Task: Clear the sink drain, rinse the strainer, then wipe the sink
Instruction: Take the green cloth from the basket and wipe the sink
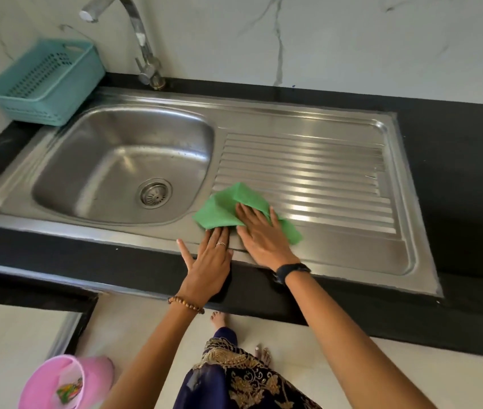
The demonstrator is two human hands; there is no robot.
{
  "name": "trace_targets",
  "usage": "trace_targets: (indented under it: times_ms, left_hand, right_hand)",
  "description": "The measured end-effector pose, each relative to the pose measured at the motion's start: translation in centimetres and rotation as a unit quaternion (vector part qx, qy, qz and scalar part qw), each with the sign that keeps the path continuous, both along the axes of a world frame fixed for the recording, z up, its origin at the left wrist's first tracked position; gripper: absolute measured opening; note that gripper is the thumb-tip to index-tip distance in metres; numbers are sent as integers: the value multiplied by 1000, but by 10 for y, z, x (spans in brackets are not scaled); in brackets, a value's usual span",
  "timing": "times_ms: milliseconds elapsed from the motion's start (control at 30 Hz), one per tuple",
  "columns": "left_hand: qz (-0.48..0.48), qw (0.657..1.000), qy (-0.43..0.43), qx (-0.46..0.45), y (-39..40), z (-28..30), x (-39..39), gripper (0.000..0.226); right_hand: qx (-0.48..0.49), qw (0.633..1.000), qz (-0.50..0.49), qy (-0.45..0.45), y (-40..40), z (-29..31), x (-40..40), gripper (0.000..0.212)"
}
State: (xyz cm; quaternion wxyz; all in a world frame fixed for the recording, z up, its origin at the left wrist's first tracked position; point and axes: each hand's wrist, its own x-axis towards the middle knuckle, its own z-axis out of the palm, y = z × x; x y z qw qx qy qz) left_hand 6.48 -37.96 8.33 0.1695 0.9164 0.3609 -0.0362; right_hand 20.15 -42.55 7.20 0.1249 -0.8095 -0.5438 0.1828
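Pressing the green cloth point(228, 208) flat on the sink point(352, 249) drainboard's near corner, both the left hand point(209, 261) and right hand point(259, 234) splayed (nothing pinched), ideally sweeping along the ridges toward the basin.

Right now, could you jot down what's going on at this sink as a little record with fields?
cloth: green cloth lying on the ribbed drainboard
right hand: flat, pressing the cloth
left hand: flat on the sink's front edge, fingertips touching the cloth
strainer: seated in the basin drain
faucet: no water running
basket: teal, behind the basin's left corner
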Motion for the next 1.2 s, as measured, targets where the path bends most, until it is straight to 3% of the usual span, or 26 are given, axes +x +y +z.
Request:
trace_targets:
  times_ms: [133,267,400,633,967,1200]
  left_hand:
    - [-82,995,17,-60,-30,4,39,54]
    - [-172,979,35,-105,-59,6,73,59]
    - [-193,974,54,-107,-69,2,84,58]
    - [-187,973,74,-111,-65,-2,83,56]
    - [-181,974,62,-118,-63,-7,84,57]
    - [-119,989,5,-82,-26,-20,44,57]
  right_hand:
    - [-18,994,-104,-10,-73,2,47,51]
    - [-91,964,-207,-143,-135,9,96,56]
    - [-149,929,-245,-233,-176,16,118,55]
    - [-86,956,-261,-102,-223,20,80,51]
    - [-93,963,-235,-97,-198,22,124,51]
    - [-59,964,-248,-75,-214,18,89,50]
